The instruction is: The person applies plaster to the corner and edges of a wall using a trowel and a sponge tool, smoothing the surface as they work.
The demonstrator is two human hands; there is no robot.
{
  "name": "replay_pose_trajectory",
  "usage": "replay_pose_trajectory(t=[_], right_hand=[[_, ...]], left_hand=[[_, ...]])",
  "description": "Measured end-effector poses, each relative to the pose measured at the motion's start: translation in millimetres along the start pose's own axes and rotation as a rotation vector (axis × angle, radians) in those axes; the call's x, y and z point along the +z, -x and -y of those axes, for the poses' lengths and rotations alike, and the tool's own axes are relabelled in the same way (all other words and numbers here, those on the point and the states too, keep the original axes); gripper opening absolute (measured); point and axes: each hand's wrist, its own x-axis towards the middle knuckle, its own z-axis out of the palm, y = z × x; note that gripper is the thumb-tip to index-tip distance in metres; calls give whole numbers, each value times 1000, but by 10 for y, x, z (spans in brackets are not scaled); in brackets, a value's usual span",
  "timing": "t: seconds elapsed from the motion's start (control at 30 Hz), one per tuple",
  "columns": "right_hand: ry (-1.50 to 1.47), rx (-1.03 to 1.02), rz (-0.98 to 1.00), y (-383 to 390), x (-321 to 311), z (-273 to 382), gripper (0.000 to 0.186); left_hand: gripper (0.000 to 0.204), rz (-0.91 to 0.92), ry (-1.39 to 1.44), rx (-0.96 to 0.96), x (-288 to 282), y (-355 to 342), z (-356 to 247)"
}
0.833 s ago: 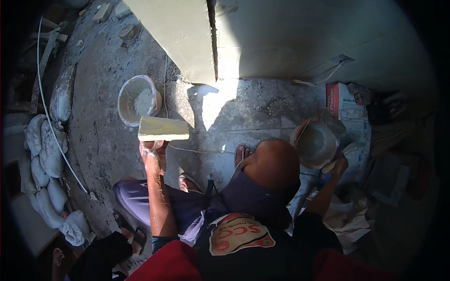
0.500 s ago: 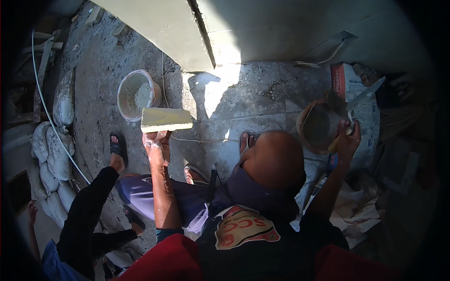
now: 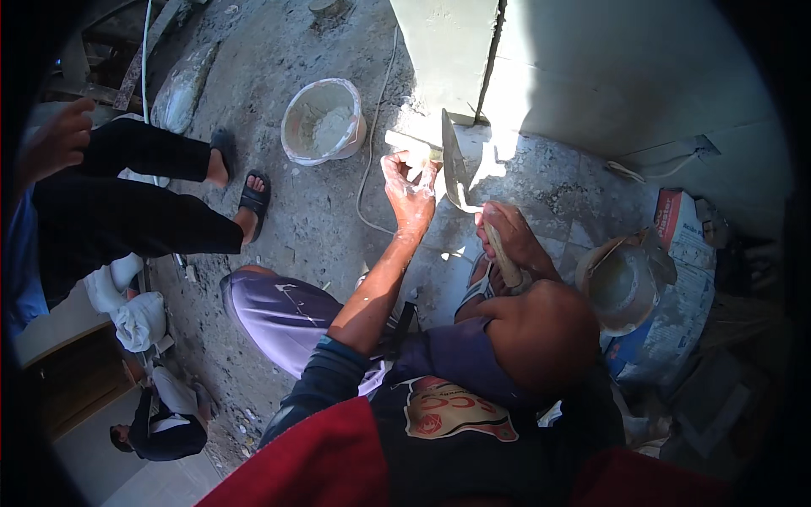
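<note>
The trowel (image 3: 454, 165) slants from near right to far left, its handle gripped in the right hand (image 3: 509, 234); its blade stands just right of the pale block (image 3: 405, 142) that the left hand (image 3: 411, 193) holds, contact unclear.

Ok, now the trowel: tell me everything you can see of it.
The trowel has a long, narrow-looking, tapering grey blade, apparently metal, joined by a curved, pale neck to a tan handle that looks wooden. The right hand grips the handle, its butt end toward the person. The blade points away from the person, beside the pale board in the left hand; whether they touch is unclear.
</note>
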Motion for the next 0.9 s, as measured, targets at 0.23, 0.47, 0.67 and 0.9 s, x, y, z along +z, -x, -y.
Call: replay_pose_trajectory(t=[0.23, 0.47, 0.67, 0.9], right_hand=[[151, 128, 214, 282, -264, -321, 35], [186, -31, -174, 632, -182, 51, 23], [1018, -512, -549, 342, -177, 140, 25], [1090, -724, -450, 130, -144, -143, 22]], left_hand=[[36, -145, 25, 53, -375, -258, 207], [36, -95, 423, -57, -419, -393, 222], [40, -62, 592, -156, -387, -341, 93], [39, 13, 438, -159, -533, -244, 171]])
